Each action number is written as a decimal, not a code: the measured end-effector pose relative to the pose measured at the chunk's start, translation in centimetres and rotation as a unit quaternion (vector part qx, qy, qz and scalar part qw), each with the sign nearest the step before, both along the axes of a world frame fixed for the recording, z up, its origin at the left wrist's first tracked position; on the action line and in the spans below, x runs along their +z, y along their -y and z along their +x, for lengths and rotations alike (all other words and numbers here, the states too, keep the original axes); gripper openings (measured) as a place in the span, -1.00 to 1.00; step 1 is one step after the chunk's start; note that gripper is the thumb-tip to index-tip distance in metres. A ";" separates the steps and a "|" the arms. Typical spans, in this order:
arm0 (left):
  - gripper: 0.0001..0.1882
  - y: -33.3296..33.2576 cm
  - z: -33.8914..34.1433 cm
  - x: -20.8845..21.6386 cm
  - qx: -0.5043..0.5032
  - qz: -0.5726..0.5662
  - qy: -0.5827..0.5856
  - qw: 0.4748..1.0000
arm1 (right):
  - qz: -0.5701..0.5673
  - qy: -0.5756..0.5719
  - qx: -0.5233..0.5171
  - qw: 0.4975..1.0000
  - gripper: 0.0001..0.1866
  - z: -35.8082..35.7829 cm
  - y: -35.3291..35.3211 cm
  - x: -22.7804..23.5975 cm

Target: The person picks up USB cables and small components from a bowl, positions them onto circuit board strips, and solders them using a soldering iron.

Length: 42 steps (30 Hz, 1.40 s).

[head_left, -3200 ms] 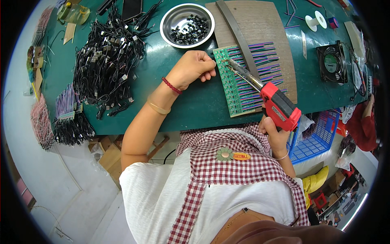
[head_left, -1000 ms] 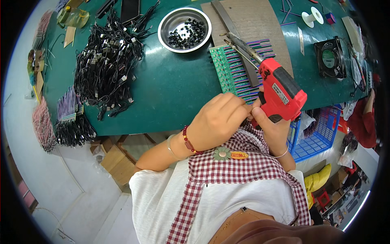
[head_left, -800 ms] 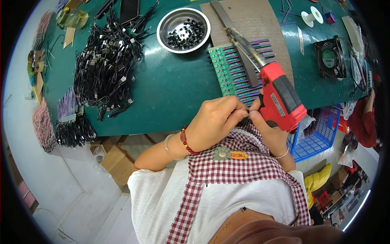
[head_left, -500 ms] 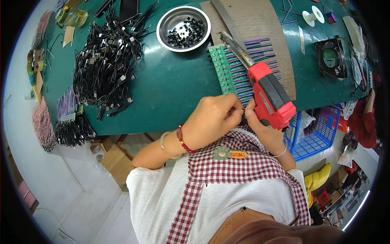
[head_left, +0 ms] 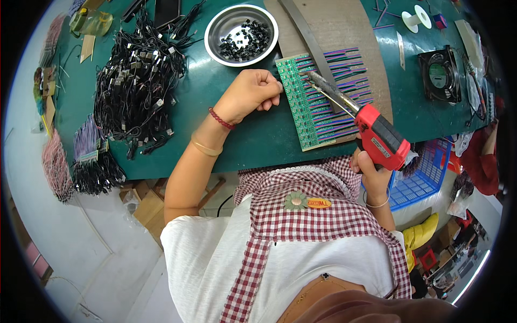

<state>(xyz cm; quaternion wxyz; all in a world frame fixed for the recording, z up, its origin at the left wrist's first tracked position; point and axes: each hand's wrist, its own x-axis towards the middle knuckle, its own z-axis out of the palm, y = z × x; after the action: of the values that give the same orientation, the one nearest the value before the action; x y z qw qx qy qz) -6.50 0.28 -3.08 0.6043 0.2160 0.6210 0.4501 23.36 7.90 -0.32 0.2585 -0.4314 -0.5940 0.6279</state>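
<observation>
My right hand [head_left: 371,168] is wrapped around the handle of a red and black soldering gun [head_left: 383,141]. The metal barrel slants up and left, its tip over a panel of green circuit boards [head_left: 295,97]. Rows of purple and dark wires [head_left: 344,86] stick out from the panel's right side. My left hand [head_left: 253,94] is closed in a pinch at the panel's upper left edge; whatever sits between the fingertips is too small to make out. Behind it, a metal bowl [head_left: 211,47] contains many small black parts [head_left: 245,46].
A metal bar [head_left: 309,32] lies across the wires on a brown board [head_left: 355,27]. Bundled black cables [head_left: 134,91] cover the table's left side. To the right are a black fan [head_left: 439,75] and a white spool [head_left: 416,19]. A blue crate [head_left: 425,177] stands below the table edge.
My left hand has moved up and left, from near my apron to the panel's edge. My right hand has shifted down and right, lowering the soldering gun's tip over the boards. The hands have parted.
</observation>
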 end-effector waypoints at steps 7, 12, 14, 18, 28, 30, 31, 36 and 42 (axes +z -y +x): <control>-0.88 -0.1 0.2 0.1 0.013 -0.003 0.007 1.000 | 0.069 0.017 0.134 0.988 -0.64 0.4 0.6 -0.8; -0.90 0.0 0.3 0.0 0.021 -0.002 0.013 1.000 | 0.108 0.022 0.145 0.983 -0.66 0.0 0.8 -1.3; -0.90 0.0 0.3 -0.1 0.026 -0.002 0.015 1.000 | 0.108 0.028 0.145 0.983 -0.72 -0.1 0.8 -1.2; -0.89 0.1 0.6 -0.1 0.033 0.003 0.009 0.999 | 0.107 0.031 0.154 0.982 -0.80 -0.2 0.7 -1.2; -0.89 0.1 0.6 -0.1 0.036 0.001 0.002 0.999 | 0.096 0.036 0.126 0.987 -0.90 -0.3 1.0 -1.1; -0.89 0.1 0.6 0.0 0.037 0.002 0.005 0.999 | 0.104 0.040 0.139 0.984 -0.90 -0.3 1.0 -1.2; -0.89 0.1 0.6 0.0 0.038 0.001 0.005 0.999 | 0.108 0.037 0.138 0.984 -0.90 -0.2 1.0 -1.3; -0.89 0.1 0.9 0.1 0.041 -0.003 0.000 0.999 | 0.054 0.052 0.133 0.988 -0.73 0.5 0.9 -1.8; -0.90 0.2 1.1 0.1 0.045 0.000 -0.018 0.999 | 0.064 0.057 0.134 0.987 -0.72 1.0 1.2 -2.1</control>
<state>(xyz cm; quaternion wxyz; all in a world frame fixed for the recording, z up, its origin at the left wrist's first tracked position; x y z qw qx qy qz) -5.42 0.11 -2.96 0.5720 0.1959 0.6413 0.4724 24.35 6.69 -2.43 0.1647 -0.3657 -0.6993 0.5917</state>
